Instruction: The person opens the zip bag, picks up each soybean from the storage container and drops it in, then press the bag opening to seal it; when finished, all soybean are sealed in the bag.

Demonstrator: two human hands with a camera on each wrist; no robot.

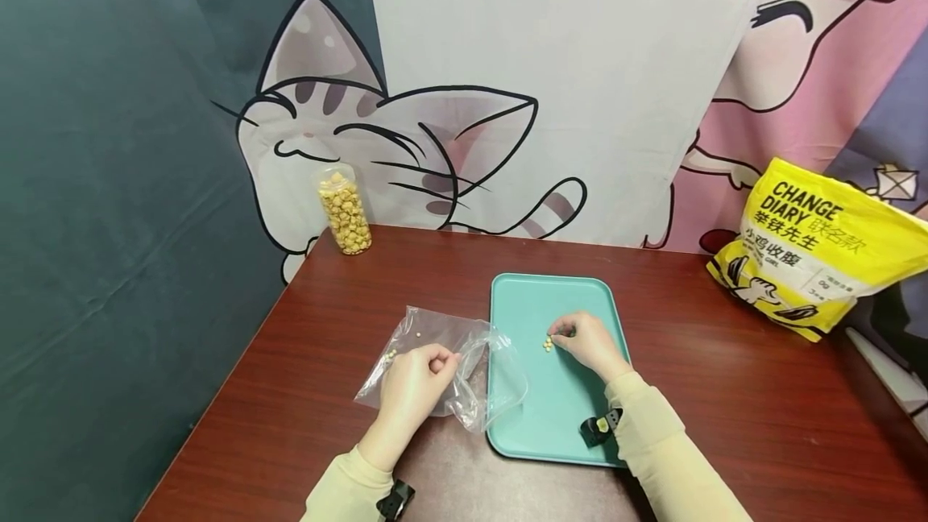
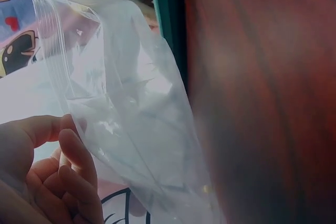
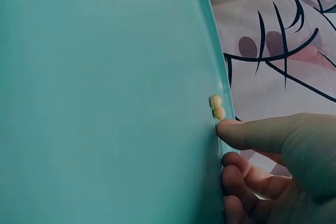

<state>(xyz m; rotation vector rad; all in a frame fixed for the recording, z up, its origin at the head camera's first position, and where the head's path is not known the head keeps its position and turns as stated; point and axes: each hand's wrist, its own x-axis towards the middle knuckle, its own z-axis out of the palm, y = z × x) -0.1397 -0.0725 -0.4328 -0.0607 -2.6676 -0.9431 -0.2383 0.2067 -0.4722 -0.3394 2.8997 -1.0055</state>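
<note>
My left hand pinches the edge of a clear plastic zip bag between thumb and forefinger. The bag lies partly on the table and partly over the left side of a teal tray. A few small yellow balls, like beans or snack puffs, show in the bag. On the tray, my right hand has its thumb and fingertips down beside a small cluster of yellow balls. In the right wrist view the thumb is right against two balls. Whether the fingertips hold a ball is hidden.
A clear jar of yellow popcorn-like snacks stands at the table's back left. A large yellow-and-white bag stands at the back right. Behind the brown table hangs a cloth with a cartoon cat.
</note>
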